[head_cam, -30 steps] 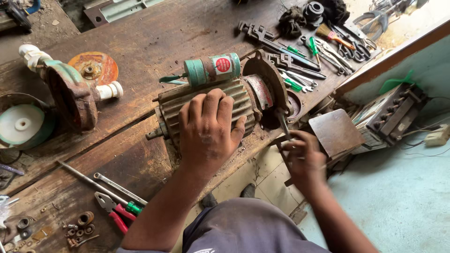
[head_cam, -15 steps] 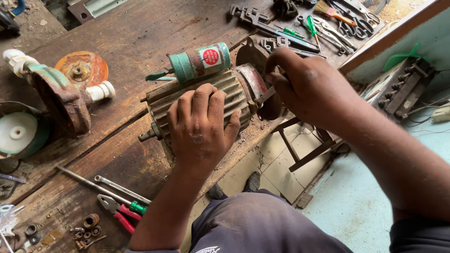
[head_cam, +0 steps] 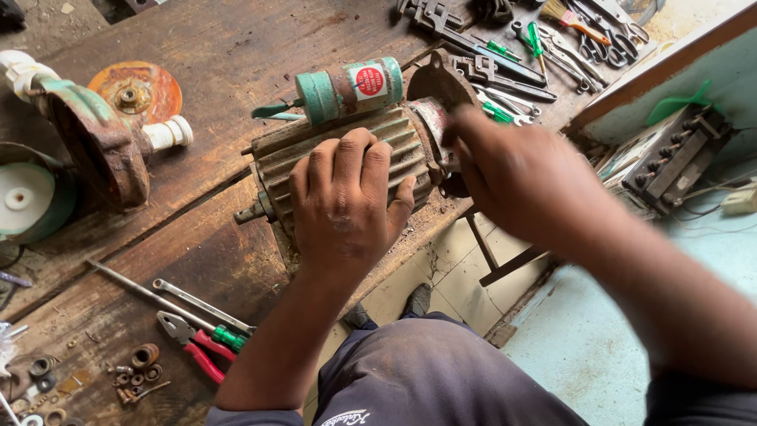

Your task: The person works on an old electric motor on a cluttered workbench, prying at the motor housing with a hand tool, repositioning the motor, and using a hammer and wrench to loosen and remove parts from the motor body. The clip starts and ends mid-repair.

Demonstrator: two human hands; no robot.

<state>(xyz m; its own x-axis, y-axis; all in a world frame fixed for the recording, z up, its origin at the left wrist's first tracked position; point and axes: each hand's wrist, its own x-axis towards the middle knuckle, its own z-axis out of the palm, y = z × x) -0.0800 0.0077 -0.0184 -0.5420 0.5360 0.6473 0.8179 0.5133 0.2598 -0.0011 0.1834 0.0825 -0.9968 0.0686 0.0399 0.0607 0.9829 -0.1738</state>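
A rusty electric motor (head_cam: 272, 158) with a ribbed housing lies on the wooden bench (head_cam: 213, 55), at its front edge. A green cylindrical capacitor (head_cam: 347, 88) sits on top of it. My left hand (head_cam: 343, 205) presses down on the housing, fingers curled over the ribs. My right hand (head_cam: 512, 170) is at the motor's right end, beside the round end cover (head_cam: 438, 79). Its back faces the camera, so the fingers and anything in them are hidden.
A rusty pump body (head_cam: 102, 150), an orange disc (head_cam: 134, 91) and a white disc (head_cam: 24, 197) lie at the left. Red-handled pliers (head_cam: 193, 347), a spanner (head_cam: 197, 304) and loose washers (head_cam: 134, 367) lie near the front. Wrenches and screwdrivers (head_cam: 520, 55) crowd the back right.
My right hand has come up from below the bench edge to the motor's right end. My left hand has stayed on the housing.
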